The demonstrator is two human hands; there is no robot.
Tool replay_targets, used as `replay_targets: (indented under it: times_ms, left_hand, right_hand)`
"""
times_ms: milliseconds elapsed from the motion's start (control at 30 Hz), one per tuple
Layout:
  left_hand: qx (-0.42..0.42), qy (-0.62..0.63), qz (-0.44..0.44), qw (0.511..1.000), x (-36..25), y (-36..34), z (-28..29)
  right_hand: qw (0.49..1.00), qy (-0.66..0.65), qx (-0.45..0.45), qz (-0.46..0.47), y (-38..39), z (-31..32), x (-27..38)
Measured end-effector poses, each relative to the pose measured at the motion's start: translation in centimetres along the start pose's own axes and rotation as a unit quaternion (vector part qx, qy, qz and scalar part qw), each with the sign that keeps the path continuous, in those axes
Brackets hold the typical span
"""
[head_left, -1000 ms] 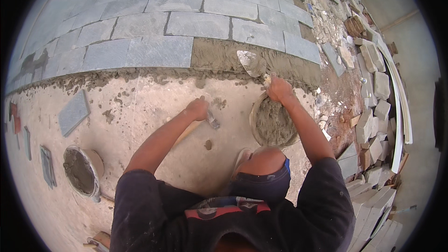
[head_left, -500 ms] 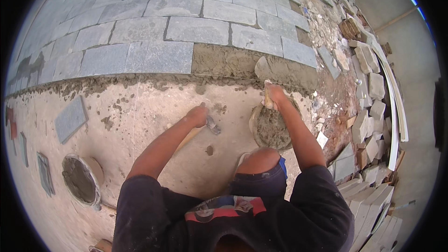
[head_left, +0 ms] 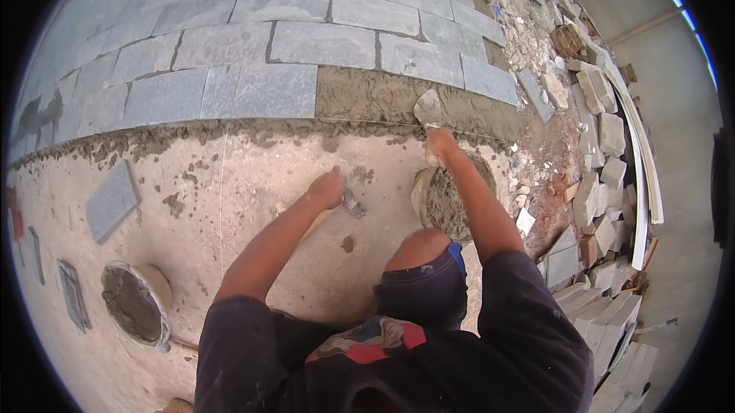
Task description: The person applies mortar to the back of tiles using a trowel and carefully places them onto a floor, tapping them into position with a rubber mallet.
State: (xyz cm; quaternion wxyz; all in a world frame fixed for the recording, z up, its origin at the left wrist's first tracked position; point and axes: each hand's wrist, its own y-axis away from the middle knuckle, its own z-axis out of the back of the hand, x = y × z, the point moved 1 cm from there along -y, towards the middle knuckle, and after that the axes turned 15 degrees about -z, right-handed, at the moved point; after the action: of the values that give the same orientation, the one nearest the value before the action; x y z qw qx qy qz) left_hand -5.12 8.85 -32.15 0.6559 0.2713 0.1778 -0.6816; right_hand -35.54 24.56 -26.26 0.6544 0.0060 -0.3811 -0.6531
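My right hand [head_left: 442,145] is closed around the handle of a trowel [head_left: 428,107]. Its blade lies over the wet mortar bed [head_left: 367,95], which fills a gap at the front edge of the laid grey stone tiles [head_left: 325,44]. Beneath my right forearm stands a bucket of mortar [head_left: 452,202], partly hidden by the arm. To the left, my left hand [head_left: 328,189] grips what looks like a hammer [head_left: 353,203], close to its dark head, with the pale handle running back under the forearm. A taut string line [head_left: 360,123] crosses along the mortar edge.
A loose tile [head_left: 112,202] lies on the floor at left, near a second mortar bucket [head_left: 136,302] and several leaning tiles [head_left: 72,294]. Along the right wall are piled stone blocks [head_left: 610,133], long white strips [head_left: 639,176] and stacked slabs [head_left: 612,336].
My right hand and the trowel have shifted slightly forward and to the left over the mortar. The left hand stays nearly in place, still holding the hammer.
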Motion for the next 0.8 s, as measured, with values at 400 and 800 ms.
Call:
replay_targets:
  times_ms: [400, 800]
  left_hand:
    - [0.026, -0.014, 0.010, 1.000, 0.4, 1.0, 0.9]
    - [0.026, -0.014, 0.028, 0.999, 0.5, 1.7, 1.0]
  right_hand:
    - [0.931, -0.237, 0.262, -0.094, 13.2, -9.5, 9.5]
    - [0.893, 0.367, -0.026, 0.259, 13.0, -5.3, 6.5]
